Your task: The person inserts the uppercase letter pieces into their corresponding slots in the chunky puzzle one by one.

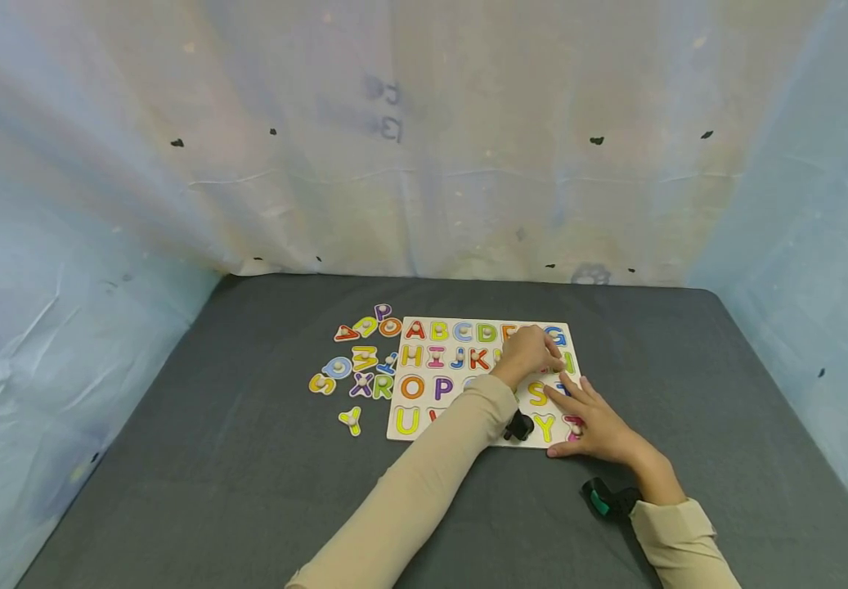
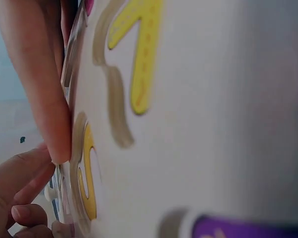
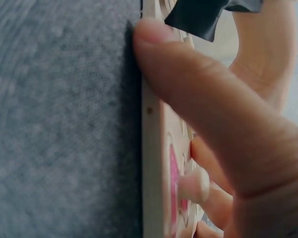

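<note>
A wooden alphabet puzzle board (image 1: 424,409) lies on the dark cloth, its letters in bright colours. My left hand (image 1: 531,353) reaches across it, fingers bent down together, and pinches at the green letter N (image 1: 569,363) at the right end of the second row; its knob is hidden. In the left wrist view, a finger (image 2: 44,99) points down close to the board. My right hand (image 1: 596,425) rests spread over the lower right corner, its thumb (image 3: 188,69) along the board's edge. Beneath it a pink letter piece (image 3: 174,178) with a knob sits in the board.
Left of the board lie several loose letter pieces, among them a purple X (image 1: 361,384), a green R (image 1: 383,387), a blue Q (image 1: 338,368) and a yellow Y (image 1: 351,420). Fabric walls enclose the dark table (image 1: 210,458) at the back and sides.
</note>
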Motion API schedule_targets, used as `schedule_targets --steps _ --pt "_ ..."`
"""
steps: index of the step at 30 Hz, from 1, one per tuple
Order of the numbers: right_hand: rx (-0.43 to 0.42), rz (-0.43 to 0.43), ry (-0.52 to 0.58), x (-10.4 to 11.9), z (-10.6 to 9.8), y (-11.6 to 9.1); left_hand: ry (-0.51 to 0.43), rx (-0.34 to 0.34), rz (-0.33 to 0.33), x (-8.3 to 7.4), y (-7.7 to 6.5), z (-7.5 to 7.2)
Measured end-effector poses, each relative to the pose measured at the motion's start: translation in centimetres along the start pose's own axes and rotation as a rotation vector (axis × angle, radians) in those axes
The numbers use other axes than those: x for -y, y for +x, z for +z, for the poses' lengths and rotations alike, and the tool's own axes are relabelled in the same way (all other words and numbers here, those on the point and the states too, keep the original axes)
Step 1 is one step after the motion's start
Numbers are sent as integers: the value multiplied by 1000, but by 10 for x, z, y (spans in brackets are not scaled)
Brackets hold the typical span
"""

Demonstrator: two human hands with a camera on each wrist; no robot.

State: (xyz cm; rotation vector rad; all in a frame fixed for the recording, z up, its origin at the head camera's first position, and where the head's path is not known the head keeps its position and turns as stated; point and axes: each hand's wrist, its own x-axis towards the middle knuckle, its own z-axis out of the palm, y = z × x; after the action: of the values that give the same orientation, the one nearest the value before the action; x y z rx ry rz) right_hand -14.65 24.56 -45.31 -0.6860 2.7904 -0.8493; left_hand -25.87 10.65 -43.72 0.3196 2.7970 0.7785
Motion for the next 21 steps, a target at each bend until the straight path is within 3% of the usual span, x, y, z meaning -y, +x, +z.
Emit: schedule_targets --steps 10,21 --pt "-3 -17 -7 0 0 1 -81 -7 19 3 -8 -10" --pt "-51 -35 -35 -1 3 2 -206 -68 114 17 -23 -25"
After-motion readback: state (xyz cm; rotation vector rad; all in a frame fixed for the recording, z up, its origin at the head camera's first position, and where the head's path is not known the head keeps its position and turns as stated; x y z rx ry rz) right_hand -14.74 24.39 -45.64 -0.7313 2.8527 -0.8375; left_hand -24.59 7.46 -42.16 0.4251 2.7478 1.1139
